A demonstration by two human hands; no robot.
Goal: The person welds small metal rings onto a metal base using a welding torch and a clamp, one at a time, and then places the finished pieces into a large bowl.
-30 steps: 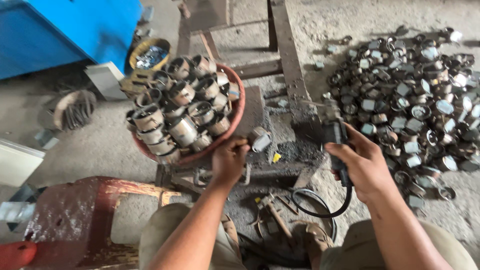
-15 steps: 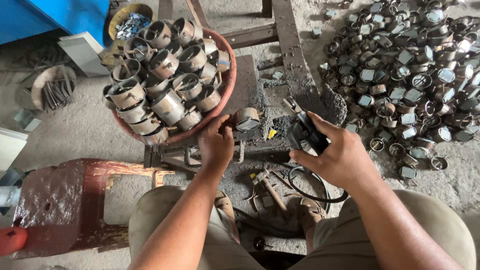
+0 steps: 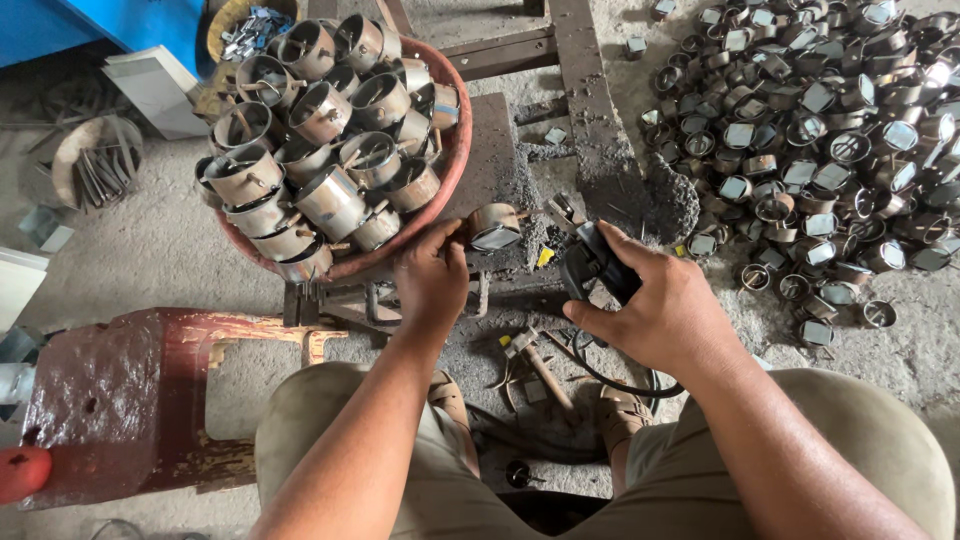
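My left hand [image 3: 432, 280] reaches forward and grips a small round metal cup [image 3: 494, 226] that lies on the dusty metal work block [image 3: 498, 150]. My right hand [image 3: 665, 305] is closed around a black tool handle [image 3: 592, 263] with a black cable [image 3: 610, 375] looping down from it. The tool's tip points at the cup. Just behind my left hand stands a red basin [image 3: 452, 170] heaped with several similar metal cups [image 3: 330, 200].
A large heap of finished metal cups [image 3: 820, 140] covers the floor at the right. A rusty red stool [image 3: 130, 390] stands at the lower left, a blue cabinet [image 3: 100, 25] at the top left. A hammer [image 3: 540, 365] lies between my feet. A steel frame bar [image 3: 590, 120] runs upward.
The view has shifted closer and lower. My left hand has moved onto the single cup on the block, and my right hand has brought the tool nearer to it.
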